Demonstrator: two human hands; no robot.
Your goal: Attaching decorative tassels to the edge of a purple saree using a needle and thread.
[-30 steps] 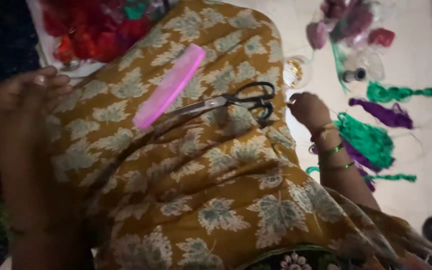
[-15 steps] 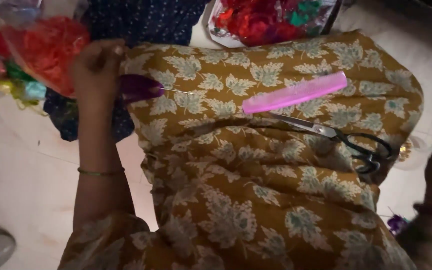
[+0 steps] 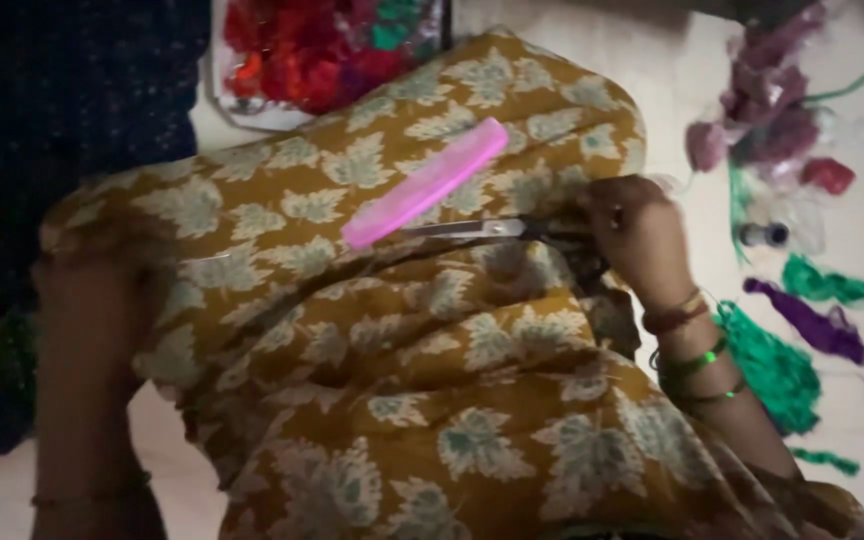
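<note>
Scissors point(image 3: 472, 229) lie across the lap at centre frame, blades pointing left, resting on mustard cloth point(image 3: 432, 380) printed with pale leaves. The handle end is covered by the right hand point(image 3: 637, 235), right of centre, whose fingers are curled closed around it. The blades appear shut, though the picture is soft there.

A pink comb point(image 3: 425, 183) lies diagonally on the cloth just above the blades, its lower left end close over them; whether the two touch cannot be told. The right wrist carries several bangles point(image 3: 690, 345), reddish and green.

The left hand is not clearly seen. Only the left forearm point(image 3: 87, 380) shows, at lower left of the frame, running up to the edge of the cloth, with a thin bangle near the bottom edge. Whether its fingers are open or closed cannot be told.

At top centre, a clear bag point(image 3: 322, 50) of red pieces with a little green sits beyond the knee. Dark dotted fabric point(image 3: 72, 90) fills the upper left. On the pale floor point(image 3: 652, 60) at right lie purple tufts point(image 3: 767, 110), a purple strand point(image 3: 812, 322) and green strands point(image 3: 772, 365), the green ones just beside the right wrist.
</note>
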